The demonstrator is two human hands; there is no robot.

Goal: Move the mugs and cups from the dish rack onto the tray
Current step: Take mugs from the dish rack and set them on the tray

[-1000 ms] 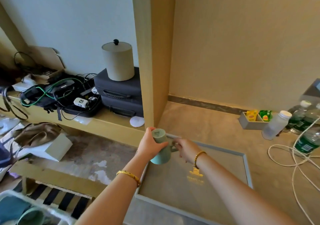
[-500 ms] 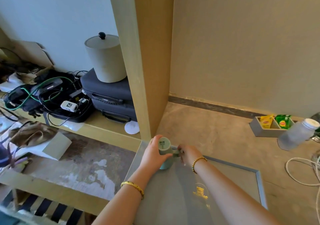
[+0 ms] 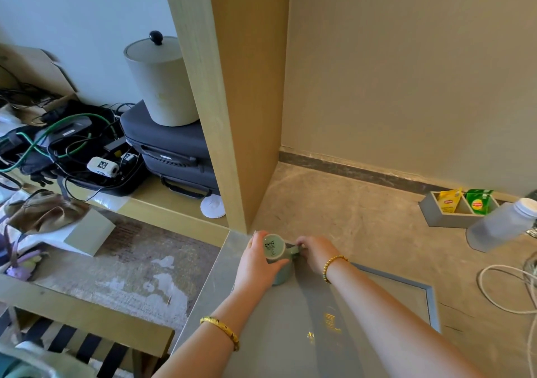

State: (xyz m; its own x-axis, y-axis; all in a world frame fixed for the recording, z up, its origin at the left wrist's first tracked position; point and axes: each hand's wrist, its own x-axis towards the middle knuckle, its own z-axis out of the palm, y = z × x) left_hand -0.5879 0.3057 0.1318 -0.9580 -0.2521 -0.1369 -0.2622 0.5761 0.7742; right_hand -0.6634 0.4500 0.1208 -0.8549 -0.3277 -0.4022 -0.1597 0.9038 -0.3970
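Note:
A pale green mug [image 3: 277, 257] stands upside down, its labelled base facing up, in the far left corner of the grey tray [image 3: 427, 299]. My left hand [image 3: 257, 261] wraps round the mug's body from the left. My right hand [image 3: 315, 251] pinches the mug's handle from the right. The mug's rim looks down on the tray floor. Only a sliver of the dish rack [image 3: 35, 363] shows at the bottom left corner, too little to tell what it holds.
A wooden partition [image 3: 232, 101] rises just behind the tray's far left corner. To the right on the counter stand a tea-bag holder [image 3: 456, 209], a translucent bottle [image 3: 499, 226] and a white cable [image 3: 505, 287]. Cases and cables fill the shelf at left.
Both hands carried the mug forward and down from above the tray into its far left corner, where it now appears set down. The camera moved closer and tilted down.

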